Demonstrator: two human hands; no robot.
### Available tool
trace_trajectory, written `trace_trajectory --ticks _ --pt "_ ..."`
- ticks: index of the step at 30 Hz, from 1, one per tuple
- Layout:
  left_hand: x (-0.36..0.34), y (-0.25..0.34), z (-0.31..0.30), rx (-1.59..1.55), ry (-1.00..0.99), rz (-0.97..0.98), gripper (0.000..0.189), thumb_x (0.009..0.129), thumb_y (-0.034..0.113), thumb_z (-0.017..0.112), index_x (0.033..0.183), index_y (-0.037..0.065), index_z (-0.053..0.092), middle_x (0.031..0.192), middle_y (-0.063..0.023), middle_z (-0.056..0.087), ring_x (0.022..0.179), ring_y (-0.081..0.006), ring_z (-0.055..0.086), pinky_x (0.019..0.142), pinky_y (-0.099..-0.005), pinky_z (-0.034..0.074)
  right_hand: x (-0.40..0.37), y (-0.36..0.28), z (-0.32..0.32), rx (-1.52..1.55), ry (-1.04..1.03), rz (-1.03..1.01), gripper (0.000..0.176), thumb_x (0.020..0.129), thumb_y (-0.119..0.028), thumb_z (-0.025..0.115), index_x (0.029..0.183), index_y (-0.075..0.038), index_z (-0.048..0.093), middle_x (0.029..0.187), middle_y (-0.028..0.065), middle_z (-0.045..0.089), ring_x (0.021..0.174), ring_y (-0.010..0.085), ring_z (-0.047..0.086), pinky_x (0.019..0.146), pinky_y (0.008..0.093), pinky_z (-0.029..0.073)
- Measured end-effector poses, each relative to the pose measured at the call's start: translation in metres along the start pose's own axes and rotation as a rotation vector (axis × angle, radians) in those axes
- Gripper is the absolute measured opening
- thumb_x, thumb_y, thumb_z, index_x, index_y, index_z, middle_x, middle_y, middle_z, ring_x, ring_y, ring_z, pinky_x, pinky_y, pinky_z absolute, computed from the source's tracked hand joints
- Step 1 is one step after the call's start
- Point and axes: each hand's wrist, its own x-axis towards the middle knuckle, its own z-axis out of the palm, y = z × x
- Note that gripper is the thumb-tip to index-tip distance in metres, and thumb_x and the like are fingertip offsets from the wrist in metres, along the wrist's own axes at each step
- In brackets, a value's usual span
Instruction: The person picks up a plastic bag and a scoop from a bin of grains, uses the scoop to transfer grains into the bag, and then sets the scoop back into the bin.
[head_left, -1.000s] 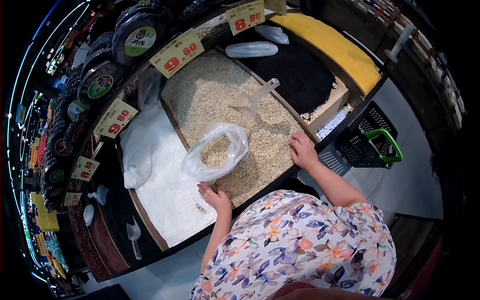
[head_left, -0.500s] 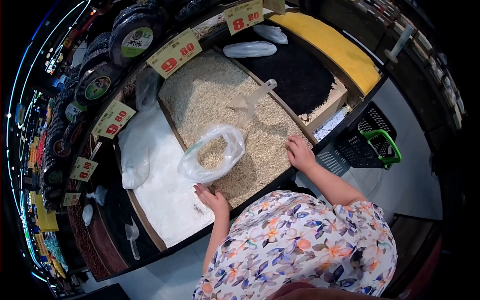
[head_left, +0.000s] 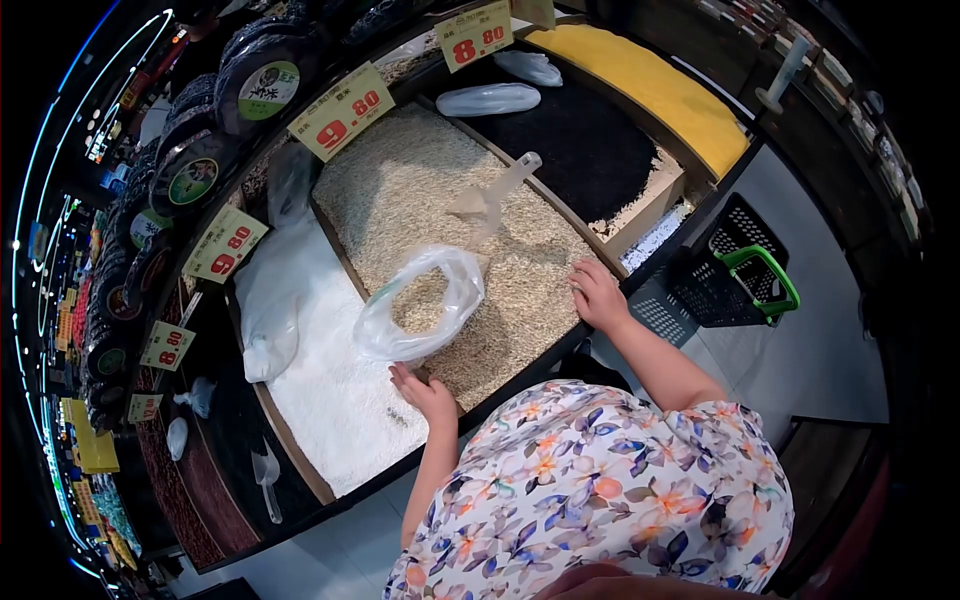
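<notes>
Here, the open plastic bag (head_left: 385,335) lies on the brown grain (head_left: 400,190) in the middle bin, some grain inside it. The left hand (head_left: 425,392) rests loosely open just below it, gripping nothing. The right hand (head_left: 600,295) lies flat and empty on the grain by the front edge. A clear scoop (head_left: 495,195) sits farther back.

Worktop (head_left: 500,395) divided into adjoining bins. Contents: white rice (head_left: 340,400), tan grain (head_left: 420,190), black grain (head_left: 590,140), yellow grain (head_left: 650,90). An open plastic bag (head_left: 420,310) and a clear scoop (head_left: 495,195) lie on the tan grain. Two filled bags (head_left: 488,99) lie on the black grain.
</notes>
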Motion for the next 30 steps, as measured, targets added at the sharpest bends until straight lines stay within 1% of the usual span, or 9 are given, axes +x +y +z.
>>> trace_trajectory --ticks 2,9,11,19,30 --pt "0.0 0.002 -0.001 -0.004 -0.006 -0.013 0.073 0.072 -0.001 0.051 0.136 -0.002 0.018 0.138 -0.029 0.018 0.129 -0.0442 0.015 0.106 -0.0495 0.011 0.0 0.0 -0.001 0.002 0.011 -0.006 0.026 0.069 -0.003 0.057 0.095 -0.004 0.057 0.109 0.0128 0.052 0.111 0.0329 0.046 0.094 0.0401 0.039" --pt "0.001 -0.004 0.003 -0.011 0.025 0.036 0.071 0.07 -0.003 0.05 0.135 -0.004 0.02 0.134 -0.0322 0.023 0.128 -0.0441 0.018 0.106 -0.0493 0.011 0.001 0.003 0.001 -0.011 0.001 -0.004 0.025 0.069 -0.003 0.057 0.094 -0.004 0.057 0.109 0.0133 0.052 0.11 0.0328 0.047 0.094 0.0396 0.039" --pt "0.002 -0.003 0.003 -0.013 0.031 0.041 0.071 0.07 -0.003 0.05 0.135 -0.005 0.02 0.134 -0.0326 0.023 0.128 -0.044 0.018 0.106 -0.0491 0.011 0.002 0.0 -0.001 -0.003 -0.007 0.027 0.025 0.068 -0.003 0.057 0.093 -0.004 0.057 0.109 0.0135 0.052 0.11 0.0326 0.047 0.094 0.039 0.039" --pt "0.001 -0.005 0.003 -0.018 -0.015 0.007 0.07 0.072 -0.003 0.049 0.135 -0.004 0.019 0.137 -0.0305 0.018 0.129 -0.0431 0.016 0.107 -0.0484 0.011 0.004 -0.006 -0.005 0.008 0.031 0.011 0.026 0.066 -0.001 0.057 0.092 -0.004 0.057 0.106 0.0135 0.052 0.108 0.0325 0.048 0.092 0.0385 0.04" --pt "0.0 -0.006 0.004 -0.039 -0.013 -0.002 0.069 0.072 -0.003 0.049 0.135 -0.004 0.019 0.138 -0.0304 0.016 0.129 -0.0436 0.015 0.107 -0.0484 0.012 0.005 -0.008 -0.004 -0.009 0.053 0.005 0.024 0.067 -0.001 0.058 0.091 -0.003 0.057 0.103 0.0137 0.053 0.106 0.0327 0.048 0.091 0.0389 0.04"
